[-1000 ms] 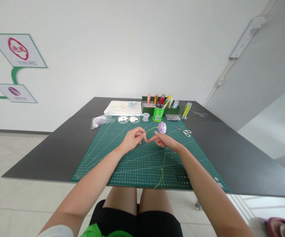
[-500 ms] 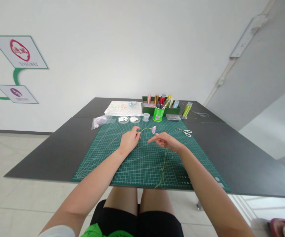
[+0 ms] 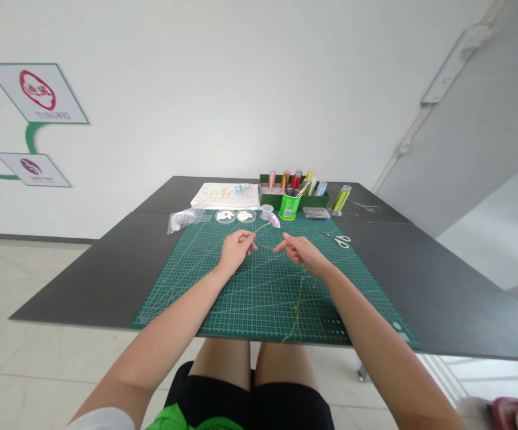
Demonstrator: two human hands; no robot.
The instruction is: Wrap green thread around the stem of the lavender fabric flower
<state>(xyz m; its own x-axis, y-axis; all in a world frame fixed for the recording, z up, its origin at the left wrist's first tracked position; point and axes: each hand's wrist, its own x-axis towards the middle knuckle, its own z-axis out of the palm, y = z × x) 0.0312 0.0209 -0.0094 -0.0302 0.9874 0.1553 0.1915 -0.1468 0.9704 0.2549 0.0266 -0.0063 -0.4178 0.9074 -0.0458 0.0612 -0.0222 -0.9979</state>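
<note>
My left hand (image 3: 235, 249) pinches the thin green stem of a small pale purple flower (image 3: 274, 221). The flower points away to the right, over the far part of the green cutting mat (image 3: 250, 298). To its right is my right hand (image 3: 301, 249), with the index finger stretched out and the other fingers curled in. Yellow-green thread (image 3: 298, 304) comes from beneath that hand and trails loosely down to the mat's front edge. A faint strand shows between the hands. White-handled scissors (image 3: 342, 241) lie beyond my right hand.
Across the back stand two dishes of white pieces (image 3: 246, 216), a small clear cup (image 3: 266, 212), a green can of tools (image 3: 289, 206), a flat clear box (image 3: 316, 213) and a green thread spool (image 3: 342, 198). Behind are a white pad (image 3: 225, 196) and a spool box (image 3: 265, 200). A plastic bag (image 3: 182, 221) lies left.
The flower has swung away from my right hand, up and to the left, and its stem now slants upward. My left hand has turned slightly; the right hand has hardly moved.
</note>
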